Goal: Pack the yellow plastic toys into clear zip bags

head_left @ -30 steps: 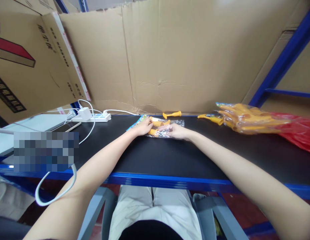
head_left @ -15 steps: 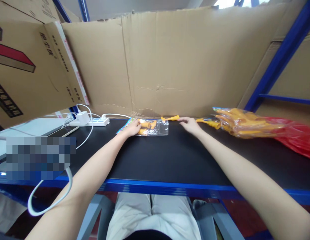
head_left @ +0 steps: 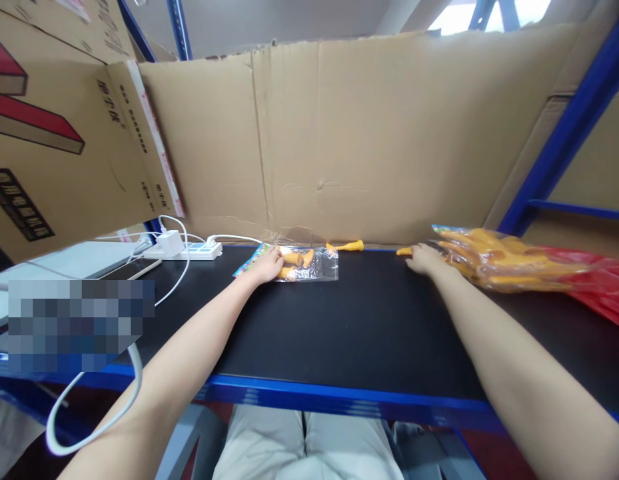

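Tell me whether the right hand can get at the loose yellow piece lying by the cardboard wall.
Probably yes: the right hand rests to the right of the loose yellow piece, with bare black tabletop between them.

My left hand [head_left: 267, 266] presses the clear bag [head_left: 309, 263] of orange pieces near the shelf's back edge. My right hand [head_left: 425, 259] touches an orange piece [head_left: 404, 251] beside the heaped orange pile [head_left: 499, 257].

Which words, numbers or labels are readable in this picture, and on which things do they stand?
None can be read for certain.
Left carton: black print, too blurred and tilted to read.
Bag header by the left hand: colourful print, too small.
Right hand, big bag: no text visible.
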Available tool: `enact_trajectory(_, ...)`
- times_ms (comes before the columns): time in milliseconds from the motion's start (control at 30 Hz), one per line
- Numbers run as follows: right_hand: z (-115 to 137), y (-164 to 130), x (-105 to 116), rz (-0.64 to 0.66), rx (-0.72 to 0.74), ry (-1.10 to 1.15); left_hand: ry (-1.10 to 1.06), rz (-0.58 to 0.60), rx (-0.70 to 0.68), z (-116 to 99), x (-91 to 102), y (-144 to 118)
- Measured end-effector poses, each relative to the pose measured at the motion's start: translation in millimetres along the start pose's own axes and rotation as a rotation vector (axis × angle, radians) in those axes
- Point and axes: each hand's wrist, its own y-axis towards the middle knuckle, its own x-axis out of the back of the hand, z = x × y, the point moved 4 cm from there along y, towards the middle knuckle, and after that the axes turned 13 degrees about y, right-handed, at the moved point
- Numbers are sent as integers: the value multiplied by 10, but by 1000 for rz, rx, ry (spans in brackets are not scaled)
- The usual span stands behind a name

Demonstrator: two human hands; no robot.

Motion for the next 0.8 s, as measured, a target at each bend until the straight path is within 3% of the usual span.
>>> enact_trajectory(133,-50,-12,0,103,-157,-89,-10,-5,14,-9,0,-14)
enact_trajectory(367,212,-73,82,109,-176,-113,-5,3,7,-21,9,-25)
enact_trajectory(533,525,-93,172,270,-153,-44,2,11,19,-16,9,-22)
enact_trajectory(667,700,-294,220,491,-228,111,2,21,18,-28,13,-22)
enact_trajectory(800,855,-578,247,603,-114,302,4,29,24,-66,40,-36)
